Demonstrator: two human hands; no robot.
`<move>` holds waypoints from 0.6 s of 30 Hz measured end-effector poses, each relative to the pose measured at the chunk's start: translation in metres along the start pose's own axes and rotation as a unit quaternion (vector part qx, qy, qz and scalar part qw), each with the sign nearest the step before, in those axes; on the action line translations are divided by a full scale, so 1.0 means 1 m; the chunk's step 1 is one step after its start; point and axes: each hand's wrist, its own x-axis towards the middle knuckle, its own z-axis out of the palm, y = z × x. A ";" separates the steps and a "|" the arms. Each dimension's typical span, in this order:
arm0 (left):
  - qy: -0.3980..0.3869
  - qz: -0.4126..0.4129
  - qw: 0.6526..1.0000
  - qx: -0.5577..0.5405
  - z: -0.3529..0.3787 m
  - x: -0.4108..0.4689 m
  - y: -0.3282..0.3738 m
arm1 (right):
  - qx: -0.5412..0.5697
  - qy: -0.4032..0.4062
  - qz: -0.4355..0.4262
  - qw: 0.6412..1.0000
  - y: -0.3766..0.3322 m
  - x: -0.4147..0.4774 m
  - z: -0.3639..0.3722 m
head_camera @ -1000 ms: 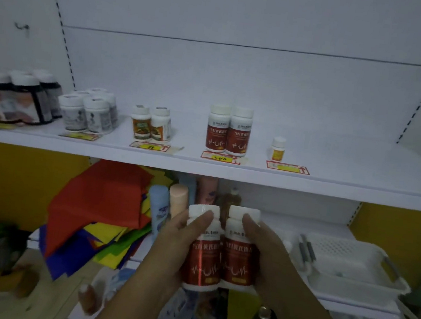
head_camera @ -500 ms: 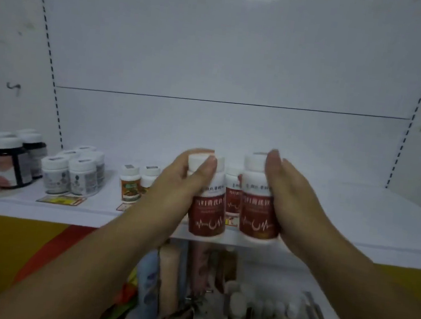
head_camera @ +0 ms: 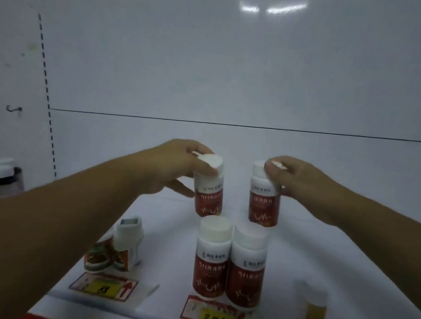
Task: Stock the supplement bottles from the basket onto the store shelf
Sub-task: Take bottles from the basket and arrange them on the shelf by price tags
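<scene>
Only the person's two arms show. The left hand (head_camera: pixel 176 165) and left forearm (head_camera: pixel 64 221) are bare, with uncovered skin running from the fingers (head_camera: pixel 183 191) to the lower left edge. The forearm looks broad near the camera and narrows to the wrist. The right hand (head_camera: pixel 299 182) and right forearm (head_camera: pixel 381 228) are likewise bare up to the right edge. Nails and fine skin marks are too blurred to tell.

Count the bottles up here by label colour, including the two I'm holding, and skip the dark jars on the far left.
Red-label bottles: 4, one in the left hand, one in the right hand
Orange-label bottles: 2
Yellow bottle: 1
Total: 7
</scene>
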 end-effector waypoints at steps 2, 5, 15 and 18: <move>-0.037 -0.037 0.998 0.024 0.011 0.015 -0.015 | -0.025 -0.070 0.025 0.997 0.017 0.003 0.008; -0.102 -0.100 0.988 0.054 0.022 0.028 -0.033 | 0.006 -0.135 0.062 0.989 0.033 0.005 0.017; -0.173 -0.140 0.974 0.036 0.027 0.036 -0.050 | 0.025 -0.218 0.100 0.970 0.052 0.009 0.022; -0.150 -0.127 0.979 0.063 0.028 0.032 -0.043 | -0.005 -0.220 0.101 0.970 0.045 0.004 0.022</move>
